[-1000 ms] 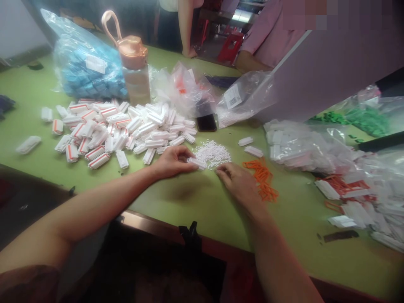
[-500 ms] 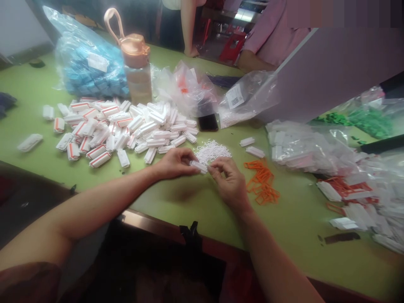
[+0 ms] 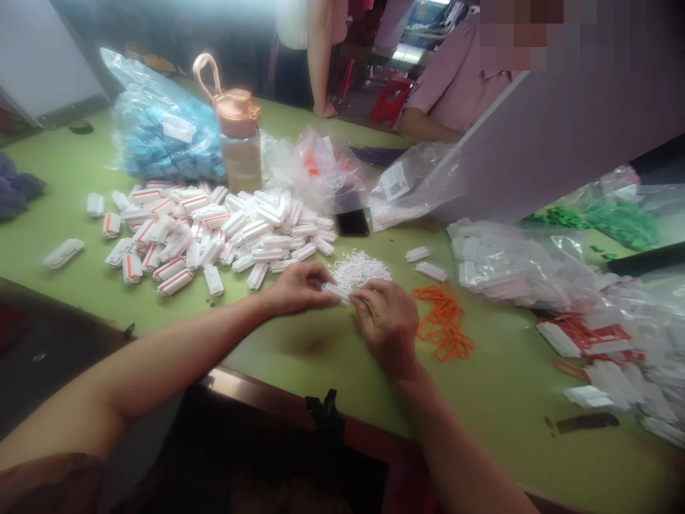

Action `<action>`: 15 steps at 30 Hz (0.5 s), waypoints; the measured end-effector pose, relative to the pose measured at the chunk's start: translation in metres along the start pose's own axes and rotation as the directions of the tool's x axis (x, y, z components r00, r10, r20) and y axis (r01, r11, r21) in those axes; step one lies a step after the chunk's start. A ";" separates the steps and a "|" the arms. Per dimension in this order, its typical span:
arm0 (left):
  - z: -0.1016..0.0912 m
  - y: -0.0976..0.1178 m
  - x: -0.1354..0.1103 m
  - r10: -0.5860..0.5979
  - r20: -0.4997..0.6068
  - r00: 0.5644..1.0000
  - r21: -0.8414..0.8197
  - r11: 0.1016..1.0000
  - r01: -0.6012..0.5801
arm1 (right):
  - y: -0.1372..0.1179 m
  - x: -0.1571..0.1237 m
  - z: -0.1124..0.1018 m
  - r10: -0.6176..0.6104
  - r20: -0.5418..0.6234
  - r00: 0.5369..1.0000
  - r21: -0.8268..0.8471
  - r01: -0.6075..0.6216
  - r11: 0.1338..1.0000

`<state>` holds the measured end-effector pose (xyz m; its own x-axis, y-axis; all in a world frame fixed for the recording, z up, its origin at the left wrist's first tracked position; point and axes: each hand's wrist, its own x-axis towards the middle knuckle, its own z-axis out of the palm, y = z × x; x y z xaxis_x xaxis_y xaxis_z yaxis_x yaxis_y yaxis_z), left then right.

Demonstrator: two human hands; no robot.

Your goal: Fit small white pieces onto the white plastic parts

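Observation:
Between my hands is a small white oblong plastic piece (image 3: 336,292), held just above the green tabletop. My left hand (image 3: 300,288) pinches its left end between thumb and fingers. At the right end are the pinched fingertips of my right hand (image 3: 390,321); whatever tiny thing they may grip is too small to make out. Right behind the piece lies a heap of tiny white parts (image 3: 362,267). Orange plastic frames (image 3: 443,325) lie to the right of my right hand. Two more white oblong pieces (image 3: 430,271) rest beyond them.
A large pile of white pieces (image 3: 176,243), some with orange stripes, spreads at left. Behind it stand a bottle (image 3: 240,150) and a bag of blue parts (image 3: 171,146). A phone (image 3: 352,223) lies mid-table. Bags of white pieces (image 3: 497,260) fill the right. Two people are across the table.
The whole scene sits slightly lower in view as my head has tilted. My right fingers have drawn closer together at the piece's end; my left hand keeps its hold.

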<state>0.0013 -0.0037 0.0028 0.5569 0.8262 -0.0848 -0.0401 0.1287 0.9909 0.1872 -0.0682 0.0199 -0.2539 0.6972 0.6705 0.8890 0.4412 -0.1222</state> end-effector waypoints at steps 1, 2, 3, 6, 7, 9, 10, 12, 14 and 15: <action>0.000 0.001 0.000 0.004 -0.006 1.000 0.011 1.000 -0.004 | -0.001 0.000 -0.001 -0.017 0.000 1.000 -0.037 0.017 0.999; 0.000 0.001 0.000 0.011 -0.010 1.000 0.024 1.000 -0.010 | -0.003 0.001 -0.001 -0.031 0.004 1.000 -0.069 0.031 0.997; 0.000 0.002 -0.001 0.017 -0.012 1.000 0.035 0.999 -0.016 | -0.004 0.001 -0.002 -0.038 0.011 0.999 -0.092 0.039 0.995; 0.001 0.002 -0.001 0.022 -0.005 1.000 0.037 0.999 -0.022 | -0.006 0.000 -0.003 -0.017 0.046 0.999 -0.096 0.021 0.995; 0.001 0.002 -0.001 0.021 -0.006 1.000 0.027 0.999 -0.021 | -0.006 0.000 -0.003 0.001 0.065 0.998 -0.076 0.004 0.997; 0.001 0.001 0.000 0.010 -0.018 1.000 -0.008 1.000 -0.010 | -0.006 -0.001 -0.003 0.033 0.096 0.995 -0.026 -0.031 0.999; 0.001 -0.001 0.000 0.000 -0.029 1.000 -0.031 1.000 -0.001 | -0.006 -0.002 -0.003 0.042 0.106 0.994 -0.005 -0.041 0.999; 0.000 -0.003 0.001 -0.019 -0.051 0.999 -0.086 0.996 0.014 | -0.006 -0.003 -0.003 0.047 0.108 0.993 0.025 -0.050 0.998; -0.001 -0.005 0.002 -0.025 -0.062 0.998 -0.127 0.992 0.017 | -0.007 -0.003 -0.002 0.045 0.109 0.993 0.054 -0.051 0.997; -0.001 -0.006 0.002 -0.024 -0.062 0.998 -0.139 0.990 0.015 | -0.007 -0.003 -0.002 0.048 0.113 0.992 0.074 -0.056 0.996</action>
<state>0.0017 -0.0018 -0.0032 0.5050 0.8554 -0.1151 -0.1461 0.2161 0.9654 0.1828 -0.0743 0.0204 -0.2524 0.7767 0.5771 0.8712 0.4420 -0.2139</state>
